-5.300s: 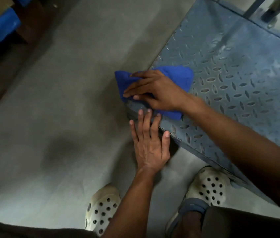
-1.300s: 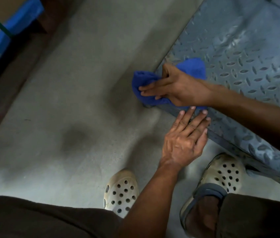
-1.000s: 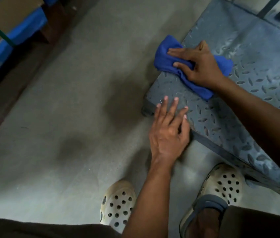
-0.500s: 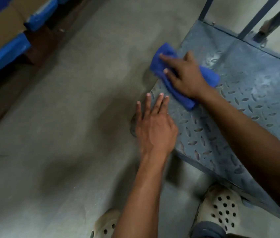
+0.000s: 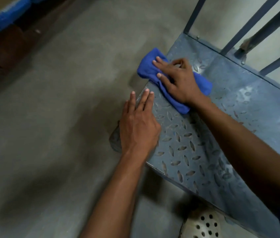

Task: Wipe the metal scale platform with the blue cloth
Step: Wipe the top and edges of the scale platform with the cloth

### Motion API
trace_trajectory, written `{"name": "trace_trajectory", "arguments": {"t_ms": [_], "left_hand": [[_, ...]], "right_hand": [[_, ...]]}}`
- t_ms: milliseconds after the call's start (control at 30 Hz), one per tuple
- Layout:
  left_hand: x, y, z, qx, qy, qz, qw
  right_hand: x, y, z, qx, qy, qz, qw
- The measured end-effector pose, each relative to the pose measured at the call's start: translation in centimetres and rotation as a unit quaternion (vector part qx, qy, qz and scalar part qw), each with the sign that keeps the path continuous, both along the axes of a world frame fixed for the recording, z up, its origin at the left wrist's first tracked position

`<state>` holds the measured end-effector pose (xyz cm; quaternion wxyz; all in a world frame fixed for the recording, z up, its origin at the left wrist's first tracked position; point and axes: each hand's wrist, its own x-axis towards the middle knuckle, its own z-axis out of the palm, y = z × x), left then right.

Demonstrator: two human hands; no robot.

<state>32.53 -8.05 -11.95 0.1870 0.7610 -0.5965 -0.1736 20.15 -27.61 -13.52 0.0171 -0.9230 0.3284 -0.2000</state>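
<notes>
The metal scale platform (image 5: pixel 238 117) is a blue-grey plate with a raised diamond tread, low on the floor at the right. A bunched blue cloth (image 5: pixel 148 69) lies on its left edge, partly overhanging the floor. My right hand (image 5: pixel 178 79) presses flat on the cloth, fingers spread toward the left. My left hand (image 5: pixel 139 124) rests palm down on the platform's near left corner, fingers straight and holding nothing. The two hands sit a short way apart.
Grey concrete floor (image 5: pixel 58 117) spreads to the left. Blue metal uprights (image 5: pixel 249 26) rise from the platform's far edge. Blue-wrapped cardboard boxes (image 5: pixel 3 16) and a dark pallet sit at the top left. A pale perforated clog (image 5: pixel 202 224) shows at the bottom.
My right hand has slid the cloth from the platform's near left corner farther along the left edge. My left hand has shifted up onto that corner. The view has tilted up.
</notes>
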Motion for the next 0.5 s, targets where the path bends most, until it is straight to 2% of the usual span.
{"name": "trace_trajectory", "arguments": {"t_ms": [133,367,500], "left_hand": [[0.1,-0.6,0.3,0.027,-0.011,-0.02,0.999],[-0.1,-1.8,-0.2,0.015,-0.015,-0.033,0.999],[-0.1,-1.8,-0.2,0.003,-0.007,-0.028,1.0]], "right_hand": [[-0.2,-4.4,0.3,0.029,-0.011,-0.177,0.984],[0.4,-10.1,1.3,0.085,0.026,-0.345,0.934],[2.1,-6.9,1.3,0.118,0.018,-0.401,0.908]]}}
